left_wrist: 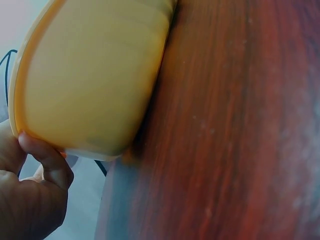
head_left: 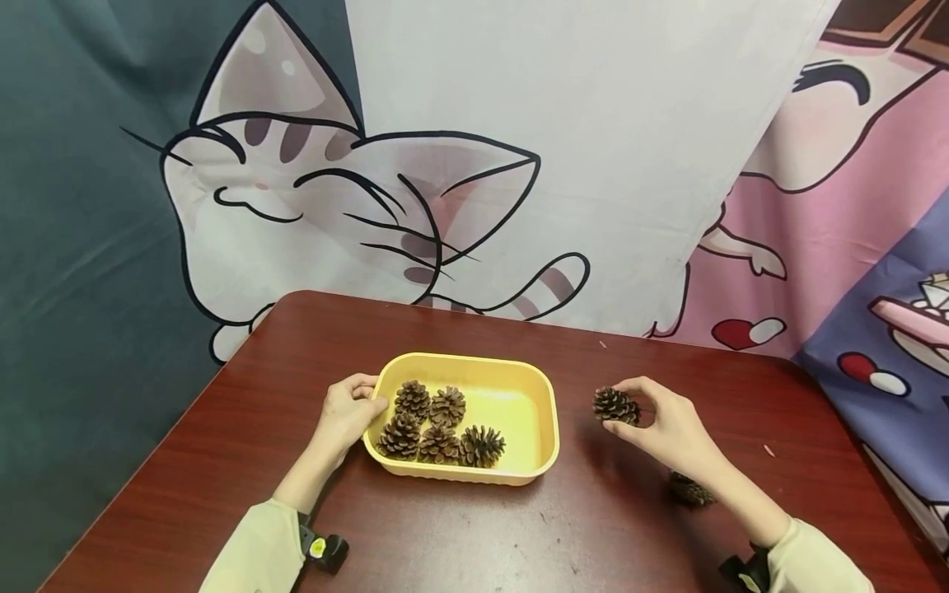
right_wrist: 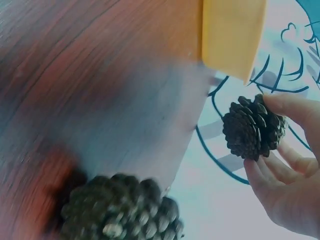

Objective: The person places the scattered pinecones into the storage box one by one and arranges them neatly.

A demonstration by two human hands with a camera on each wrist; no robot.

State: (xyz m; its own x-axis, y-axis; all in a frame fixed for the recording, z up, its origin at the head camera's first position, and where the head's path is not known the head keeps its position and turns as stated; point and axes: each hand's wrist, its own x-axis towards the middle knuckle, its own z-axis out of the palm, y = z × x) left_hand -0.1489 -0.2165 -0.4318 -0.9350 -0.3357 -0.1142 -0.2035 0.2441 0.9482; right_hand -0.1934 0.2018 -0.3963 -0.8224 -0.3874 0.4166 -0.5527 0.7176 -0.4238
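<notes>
Pinching a likely light, brittle pinecone (head_left: 612,406) sensibly by its sides, the right hand (head_left: 670,427) hovers; the left hand (head_left: 346,413) grips a tub (head_left: 511,403).

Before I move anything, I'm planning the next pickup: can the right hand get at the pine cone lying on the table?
Probably not until it lets go: the right hand pinches another pine cone. The loose pine cone lies close by, uncovered in the right wrist view.

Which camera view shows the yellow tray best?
The head view: it alone takes in the yellow tray from end to end, with five pine cones inside. The left wrist view shows its outer wall close up, cut off, with the left hand at its rim; the right wrist view catches only part.
</notes>
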